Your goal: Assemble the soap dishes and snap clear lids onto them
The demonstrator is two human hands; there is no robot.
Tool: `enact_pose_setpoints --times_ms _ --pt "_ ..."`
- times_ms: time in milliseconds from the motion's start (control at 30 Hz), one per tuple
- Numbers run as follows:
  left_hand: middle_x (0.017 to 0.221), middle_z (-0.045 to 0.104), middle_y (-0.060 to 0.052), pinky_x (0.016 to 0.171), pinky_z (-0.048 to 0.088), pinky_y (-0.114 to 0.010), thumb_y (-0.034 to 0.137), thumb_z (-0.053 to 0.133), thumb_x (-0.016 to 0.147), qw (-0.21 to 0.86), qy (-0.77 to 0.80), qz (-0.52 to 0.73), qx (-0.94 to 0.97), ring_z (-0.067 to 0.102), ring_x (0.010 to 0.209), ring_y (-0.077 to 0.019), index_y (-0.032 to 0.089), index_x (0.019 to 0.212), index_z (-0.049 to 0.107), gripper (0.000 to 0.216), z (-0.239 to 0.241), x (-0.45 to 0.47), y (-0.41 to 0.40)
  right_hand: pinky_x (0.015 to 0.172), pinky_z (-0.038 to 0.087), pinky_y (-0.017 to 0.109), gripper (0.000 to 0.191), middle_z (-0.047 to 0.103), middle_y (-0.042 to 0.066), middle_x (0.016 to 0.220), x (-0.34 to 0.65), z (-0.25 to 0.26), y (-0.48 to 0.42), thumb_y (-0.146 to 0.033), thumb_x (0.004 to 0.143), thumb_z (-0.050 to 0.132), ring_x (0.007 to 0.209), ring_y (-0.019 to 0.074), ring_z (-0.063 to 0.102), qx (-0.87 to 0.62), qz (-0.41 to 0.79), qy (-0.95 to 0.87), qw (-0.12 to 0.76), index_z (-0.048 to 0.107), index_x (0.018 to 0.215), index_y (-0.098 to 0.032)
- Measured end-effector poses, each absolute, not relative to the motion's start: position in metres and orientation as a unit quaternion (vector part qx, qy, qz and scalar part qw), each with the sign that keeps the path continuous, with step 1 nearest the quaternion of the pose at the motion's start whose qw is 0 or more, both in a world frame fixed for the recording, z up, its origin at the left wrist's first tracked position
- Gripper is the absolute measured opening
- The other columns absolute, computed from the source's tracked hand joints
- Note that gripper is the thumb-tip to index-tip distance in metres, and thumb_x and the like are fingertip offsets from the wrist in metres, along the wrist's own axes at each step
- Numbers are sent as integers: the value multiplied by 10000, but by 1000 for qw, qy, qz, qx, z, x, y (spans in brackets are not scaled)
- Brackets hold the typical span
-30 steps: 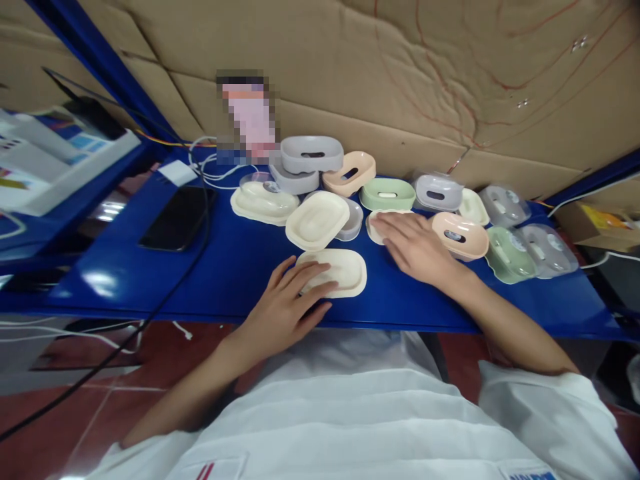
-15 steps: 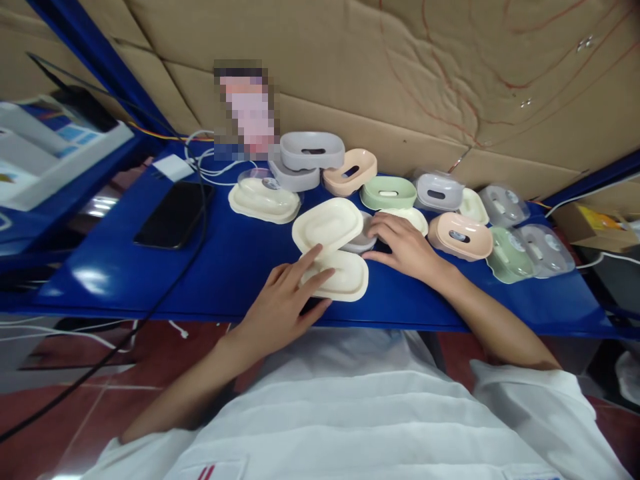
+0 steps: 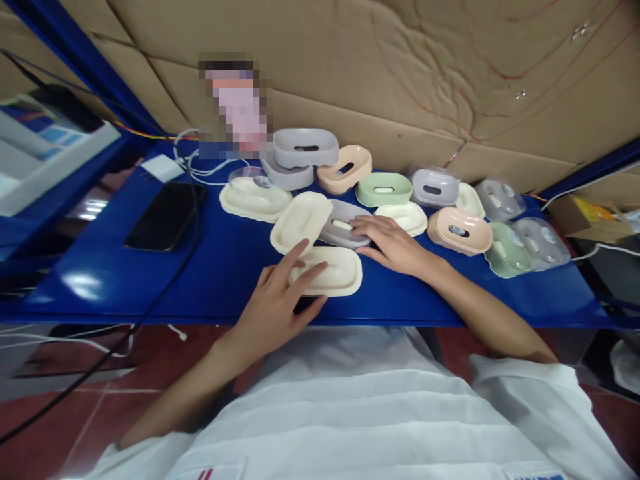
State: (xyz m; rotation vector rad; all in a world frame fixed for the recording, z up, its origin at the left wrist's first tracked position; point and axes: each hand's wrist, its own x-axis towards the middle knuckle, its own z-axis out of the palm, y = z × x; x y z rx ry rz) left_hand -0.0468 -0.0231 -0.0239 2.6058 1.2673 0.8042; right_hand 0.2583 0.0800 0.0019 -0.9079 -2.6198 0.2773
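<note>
My left hand (image 3: 273, 303) lies flat with spread fingers on the near cream soap-dish tray (image 3: 335, 272) at the front of the blue table (image 3: 150, 280). A second cream tray (image 3: 299, 221) leans just behind my index finger. My right hand (image 3: 390, 245) rests with fingers loosely apart on a grey soap-dish part (image 3: 339, 229) in the middle. Another cream piece (image 3: 407, 217) lies right behind that hand.
Several pastel soap dishes line the back: grey (image 3: 305, 147), peach (image 3: 345, 169), green (image 3: 384, 189), cream (image 3: 254, 198), peach (image 3: 459, 230), and clear ones (image 3: 543, 243) at right. A black phone (image 3: 163, 217) and cables lie at left. A cardboard wall stands behind.
My right hand has pulled left off the cream piece onto the grey part, which has come out from under the leaning cream tray. My left index finger has lifted towards that tray.
</note>
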Motion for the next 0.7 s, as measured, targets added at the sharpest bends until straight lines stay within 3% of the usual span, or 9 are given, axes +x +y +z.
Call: enact_pose_setpoints --times_ms 200,367,500,600,700 --pt "1723 424 -187 1078 519 -451 299 620 1085 88 347 248 900 679 1329 -283 251 1459 612 377 -23 -51 -24 1161 402 523 506 686 135 1495 249 -5 83 -518 1151 388 1361 321 577 -339 67 -922 173 634 1491 -235" --pt "1580 598 -158 1044 530 -480 287 634 1078 60 367 259 891 676 1323 -314 231 1294 686 229 -25 -50 -22 1112 415 536 551 701 152 1384 253 -4 85 -556 1160 279 1274 321 581 -368 86 -885 270 596 1471 -229" --pt "1548 622 -134 1054 556 -494 278 651 1072 66 372 272 885 678 1320 -310 247 1242 697 179 -26 -48 -22 1089 436 508 448 694 138 1379 270 15 71 -468 1164 347 1274 312 589 -372 48 -867 328 562 1479 -231" --pt "1615 534 -155 1144 551 -511 254 687 1050 82 381 300 871 582 1457 -325 254 1377 630 332 -27 -48 -23 1089 436 495 396 715 135 1348 280 25 53 -414 1148 432 1252 306 614 -327 15 -897 298 582 1458 -218" --pt "1653 441 -194 1162 569 -500 261 735 1023 112 401 338 844 559 1469 -315 248 1532 497 562 -28 -48 -24 1058 454 478 360 766 120 1199 278 24 38 -382 1118 499 1138 287 653 -258 -8 -932 257 637 1395 -199"
